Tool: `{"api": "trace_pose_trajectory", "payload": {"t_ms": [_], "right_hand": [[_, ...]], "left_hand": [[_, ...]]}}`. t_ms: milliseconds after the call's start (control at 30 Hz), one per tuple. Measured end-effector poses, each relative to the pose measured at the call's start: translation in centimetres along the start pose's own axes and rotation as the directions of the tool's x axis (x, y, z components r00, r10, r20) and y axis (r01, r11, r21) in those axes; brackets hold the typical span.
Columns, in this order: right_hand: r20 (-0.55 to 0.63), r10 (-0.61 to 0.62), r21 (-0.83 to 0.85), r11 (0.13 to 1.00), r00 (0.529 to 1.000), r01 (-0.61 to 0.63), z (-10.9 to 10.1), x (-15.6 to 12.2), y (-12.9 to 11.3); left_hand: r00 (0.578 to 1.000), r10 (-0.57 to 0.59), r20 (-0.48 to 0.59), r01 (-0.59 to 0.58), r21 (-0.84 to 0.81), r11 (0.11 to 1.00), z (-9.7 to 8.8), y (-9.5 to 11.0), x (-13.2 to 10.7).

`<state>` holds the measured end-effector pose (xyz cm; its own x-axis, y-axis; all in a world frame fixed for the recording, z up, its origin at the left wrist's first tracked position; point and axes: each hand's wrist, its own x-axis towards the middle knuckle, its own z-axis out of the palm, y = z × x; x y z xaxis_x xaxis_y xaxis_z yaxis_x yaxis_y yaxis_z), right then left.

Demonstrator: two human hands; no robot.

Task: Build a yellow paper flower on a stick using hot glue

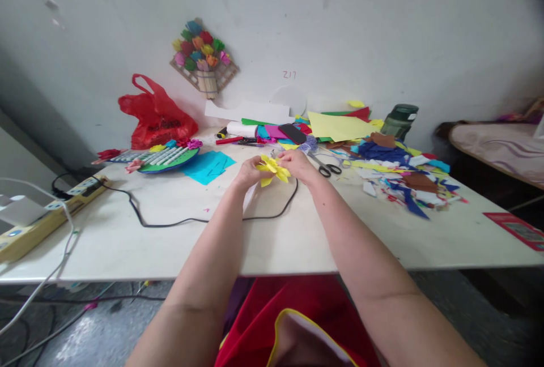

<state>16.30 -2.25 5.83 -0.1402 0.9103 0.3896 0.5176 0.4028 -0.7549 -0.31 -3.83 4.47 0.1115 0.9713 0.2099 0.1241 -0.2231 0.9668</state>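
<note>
Between my two hands, above the middle of the white table (280, 251), is a yellow paper flower (274, 167) with several pointed petals. My left hand (250, 172) grips it from the left side, its fingers closed on the petals. From the right, my right hand (297, 164) pinches the flower's upper petals. Below my left hand a pale, narrow shape shows, too blurred to name. Just right of my right hand lie scissors (329, 170) with black handles. Cyan paper sheets (209, 167) rest on the table to the left.
Paper scraps (408, 177) are heaped at the right, near a dark green bottle (399, 120). A red plastic bag (159, 115) and a green board with paper flowers (170, 158) stand at the left. A black cable (170, 223) crosses the table below my hands to a power strip (55, 214).
</note>
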Motion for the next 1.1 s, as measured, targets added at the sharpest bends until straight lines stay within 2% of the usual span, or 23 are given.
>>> {"api": "trace_pose_trajectory", "payload": {"t_ms": [200,367,633,800,900,1100], "right_hand": [[0.002,-0.045,0.0,0.999,0.999,0.045,-0.1,0.1,0.2],[0.012,-0.044,-0.02,0.999,0.999,0.044,-0.4,-0.2,-0.1],[0.055,-0.037,-0.08,0.996,0.998,0.041,-0.5,0.1,-0.2],[0.08,-0.084,-0.02,0.996,0.993,0.086,-0.6,0.2,0.3],[0.115,-0.098,0.075,0.993,0.988,0.09,-0.8,0.2,0.6],[0.272,-0.049,0.303,0.952,0.961,-0.038,-1.6,-0.4,0.5]], "left_hand": [[0.995,-0.016,0.095,0.032,-0.168,0.985,-0.2,-1.3,0.4],[0.988,-0.016,0.151,0.048,-0.214,0.976,-0.3,-1.6,0.5],[0.976,-0.082,0.2,0.136,-0.277,0.951,-0.7,-1.6,0.5],[0.971,-0.075,0.225,0.139,-0.285,0.948,-0.9,-2.1,0.9],[0.968,-0.063,0.243,0.139,-0.311,0.94,-1.0,-2.3,0.9],[0.934,-0.037,0.356,0.185,-0.391,0.902,-1.3,-2.7,1.1]]}}
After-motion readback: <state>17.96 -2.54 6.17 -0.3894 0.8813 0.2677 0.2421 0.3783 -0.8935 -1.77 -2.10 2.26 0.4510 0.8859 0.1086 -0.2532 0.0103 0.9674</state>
